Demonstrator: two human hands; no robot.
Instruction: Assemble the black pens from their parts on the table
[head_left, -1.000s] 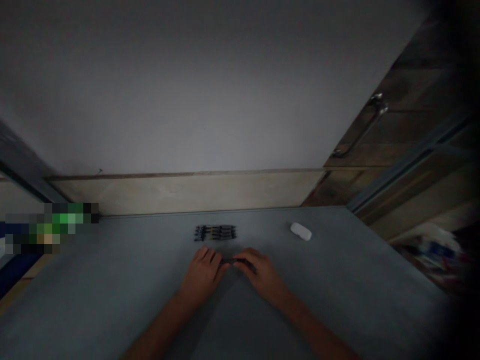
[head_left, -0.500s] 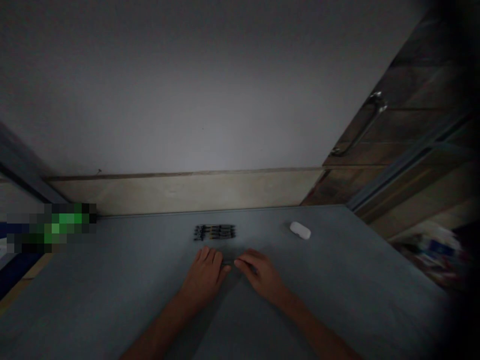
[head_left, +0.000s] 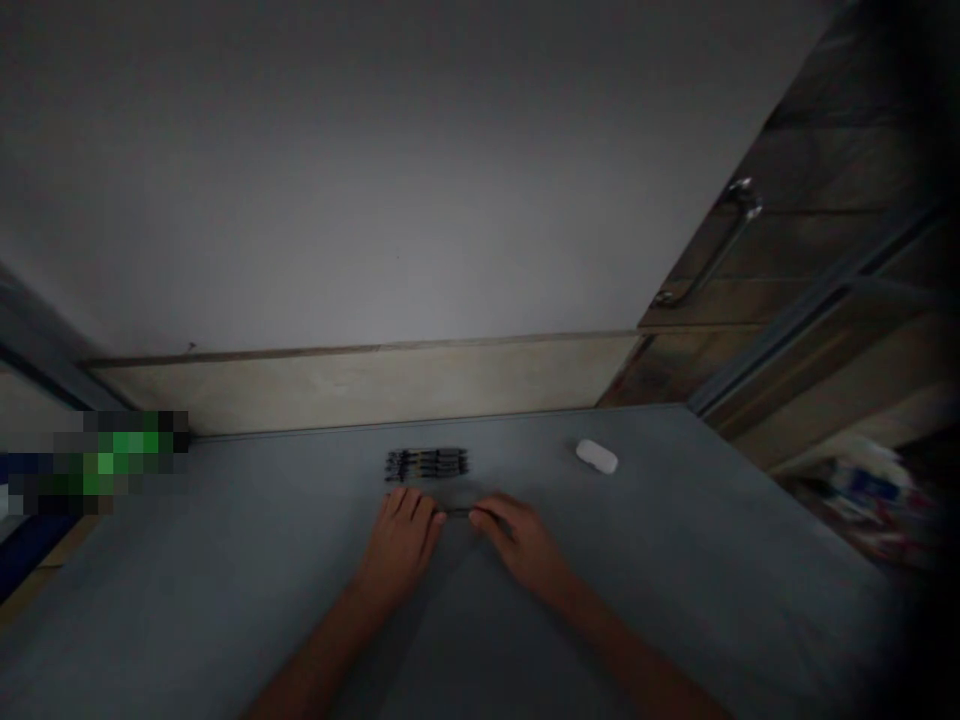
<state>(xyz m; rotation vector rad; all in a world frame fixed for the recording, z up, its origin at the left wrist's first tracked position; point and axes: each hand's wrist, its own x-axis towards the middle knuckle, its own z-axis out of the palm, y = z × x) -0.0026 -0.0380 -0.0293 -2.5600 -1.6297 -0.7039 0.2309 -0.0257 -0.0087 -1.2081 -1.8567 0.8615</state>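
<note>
Grey tabletop [head_left: 225, 600] fills the lower half of the head view, dim light, pale wall above, a wooden door with a metal handle [head_left: 709, 245] at upper right.

Head view, centre: I see my two hands meeting over one thin dark pen [head_left: 459, 513] that lies flat on the grey surface. Its long axis runs left to right across the frame, roughly parallel to the table's far edge. Left hand [head_left: 401, 545] sits at the pen's left end, fingers mostly flat and spread on the table, thumb side touching or just beside that end; I cannot tell whether it actually pinches. Right hand [head_left: 521, 545] sits at the right end, fingers curled in, tips closed lightly on the pen's right part. Only the short stretch between the two hands shows.

Key relation: the pen lies crosswise between the hands, one end to each, neither hand clearly nearer. My read is that the right hand has the surer hold.

Just beyond the fingertips, toward the upper centre, a row of dark pens [head_left: 427, 464] lies side by side, axes also left to right, parallel to the held one and near it but apart.

Right of centre, a small white oblong object [head_left: 597, 456] rests alone, well apart. Blurred patch at mid left; unreadable.
</note>
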